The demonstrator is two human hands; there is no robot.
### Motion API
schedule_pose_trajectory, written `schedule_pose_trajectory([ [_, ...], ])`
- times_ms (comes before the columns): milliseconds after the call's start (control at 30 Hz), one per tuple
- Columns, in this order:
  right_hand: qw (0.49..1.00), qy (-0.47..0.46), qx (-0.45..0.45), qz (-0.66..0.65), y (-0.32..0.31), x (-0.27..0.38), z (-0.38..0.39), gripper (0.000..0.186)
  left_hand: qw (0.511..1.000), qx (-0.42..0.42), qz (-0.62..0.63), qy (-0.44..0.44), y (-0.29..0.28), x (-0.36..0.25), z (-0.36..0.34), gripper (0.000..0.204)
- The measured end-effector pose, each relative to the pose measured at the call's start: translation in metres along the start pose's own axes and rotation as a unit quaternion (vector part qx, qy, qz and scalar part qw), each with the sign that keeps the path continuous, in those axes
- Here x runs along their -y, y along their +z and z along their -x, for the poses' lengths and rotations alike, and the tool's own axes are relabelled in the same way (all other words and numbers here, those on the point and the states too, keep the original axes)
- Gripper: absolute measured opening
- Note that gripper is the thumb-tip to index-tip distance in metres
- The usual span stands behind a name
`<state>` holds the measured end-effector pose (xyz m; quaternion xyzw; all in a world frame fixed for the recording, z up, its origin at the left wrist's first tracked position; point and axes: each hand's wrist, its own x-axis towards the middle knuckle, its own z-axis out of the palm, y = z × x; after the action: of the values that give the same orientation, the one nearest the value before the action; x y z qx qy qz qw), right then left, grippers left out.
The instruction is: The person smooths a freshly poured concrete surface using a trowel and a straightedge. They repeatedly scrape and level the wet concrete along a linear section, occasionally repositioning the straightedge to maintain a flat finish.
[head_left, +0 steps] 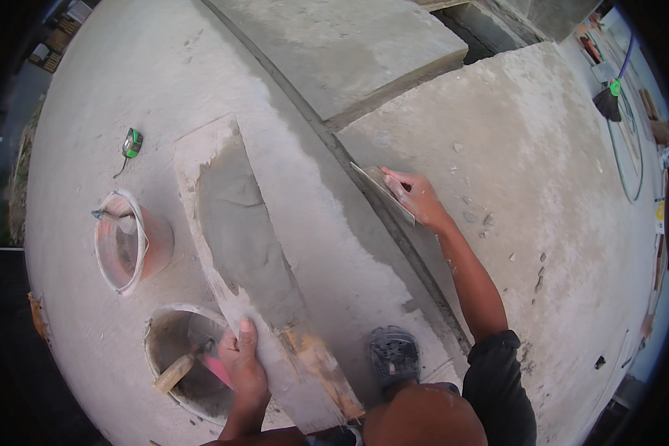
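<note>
My left hand (246, 366) is closed on the edge of a long wooden board (323, 375), its thumb lying on top. Wet grey mortar (234, 215) is spread over much of that board, with bare wood at the near end. In my right hand (416, 199) is a flat trowel (385, 195), a thin plate with a pale edge; its handle is hidden by the fingers. The trowel rests along the edge of the concrete slab (528, 178), beside a narrow groove (305, 111) lined with damp mortar.
Left of the board stand a reddish bucket (160, 241) and a wider bucket (150, 349) holding a wooden-handled tool (175, 373). A green tape measure (132, 143) lies beyond them. Far right are a broom (608, 100) and a hose (623, 175). My shod foot (394, 355) is near the groove.
</note>
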<state>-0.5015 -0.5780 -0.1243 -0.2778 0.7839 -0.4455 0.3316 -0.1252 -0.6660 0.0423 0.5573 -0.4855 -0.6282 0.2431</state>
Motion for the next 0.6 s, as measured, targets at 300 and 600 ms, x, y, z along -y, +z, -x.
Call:
schedule_pose_trajectory([
  [300, 0.998, -0.055, 0.004, 0.01, 0.033, 0.025, -0.071, 0.05, 1.0, -0.016, -0.008, 0.013, -0.001, 0.002, 0.0, 0.046],
  [600, 0.998, -0.053, 0.005, 0.035, 0.011, -0.013, 0.014, 0.04, 0.999, -0.021, -0.023, -0.014, -0.001, -0.001, 0.002, 0.045],
])
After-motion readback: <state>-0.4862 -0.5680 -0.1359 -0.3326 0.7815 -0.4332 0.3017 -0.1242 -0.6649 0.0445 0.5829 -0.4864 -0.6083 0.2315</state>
